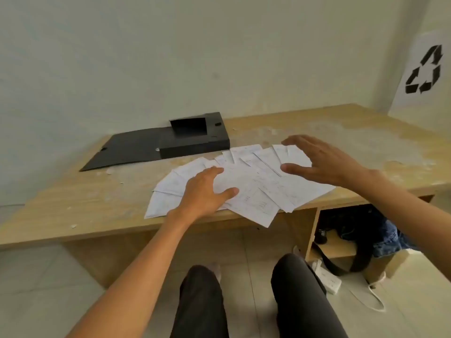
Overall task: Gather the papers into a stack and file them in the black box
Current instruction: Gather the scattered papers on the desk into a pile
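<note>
The papers are spread in a loose, overlapping fan on the near part of the wooden desk, and several sheets overhang its front edge. The left hand is laid flat on the left of the fan, fingers apart and gripping nothing. The right hand is held above the right side, fingers spread and curved, also empty. One black box file is seen just behind the papers, lid folded open and tray empty.

If the sheets are swept together carelessly, the overhanging ones are likely to be pushed off the edge onto the floor, or corners bent where sheets cross. An exact count cannot be given; well over a dozen sheets are judged present. Two hands are counted.
</note>
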A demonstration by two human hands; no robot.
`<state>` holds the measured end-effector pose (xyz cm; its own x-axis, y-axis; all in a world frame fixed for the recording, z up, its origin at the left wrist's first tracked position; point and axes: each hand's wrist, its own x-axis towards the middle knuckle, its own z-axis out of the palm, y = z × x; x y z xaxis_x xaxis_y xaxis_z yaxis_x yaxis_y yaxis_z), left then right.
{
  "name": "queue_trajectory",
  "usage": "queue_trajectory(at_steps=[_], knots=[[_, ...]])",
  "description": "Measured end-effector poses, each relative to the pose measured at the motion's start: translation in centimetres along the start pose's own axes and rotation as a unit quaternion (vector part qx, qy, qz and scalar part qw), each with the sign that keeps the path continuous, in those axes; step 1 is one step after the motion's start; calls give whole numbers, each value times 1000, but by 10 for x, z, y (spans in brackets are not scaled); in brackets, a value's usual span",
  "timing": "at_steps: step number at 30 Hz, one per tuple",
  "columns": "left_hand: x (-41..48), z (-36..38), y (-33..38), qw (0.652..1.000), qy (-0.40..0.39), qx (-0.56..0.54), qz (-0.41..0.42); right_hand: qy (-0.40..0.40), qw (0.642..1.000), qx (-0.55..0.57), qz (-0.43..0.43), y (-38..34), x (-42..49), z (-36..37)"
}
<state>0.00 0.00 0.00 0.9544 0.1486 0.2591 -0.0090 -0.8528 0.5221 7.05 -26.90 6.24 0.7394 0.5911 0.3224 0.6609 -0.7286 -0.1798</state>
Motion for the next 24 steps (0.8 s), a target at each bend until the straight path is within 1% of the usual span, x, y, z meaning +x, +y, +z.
queue_trajectory(at_steps=[3,6,9,11,13,15,17,24], knots=[[21,15,-5,999,-17,43,14,9,999,-6,49,26,5,17],[39,28,-6,998,-26,53,19,4,993,0,121,53,12,37],[55,39,-8,997,-22,75,26,20,978,17,208,77,22,49],[62,45,-9,996,-27,78,24,15,964,19,264,91,30,57],[65,49,-12,997,-27,74,24,5,954,19,299,102,38,63],[67,51,-13,997,-23,76,20,-1,949,9,315,108,48,66],[67,52,-13,996,-20,82,17,-8,950,4,312,111,59,70],[65,51,-10,996,-28,88,14,-59,964,11,258,97,84,80]])
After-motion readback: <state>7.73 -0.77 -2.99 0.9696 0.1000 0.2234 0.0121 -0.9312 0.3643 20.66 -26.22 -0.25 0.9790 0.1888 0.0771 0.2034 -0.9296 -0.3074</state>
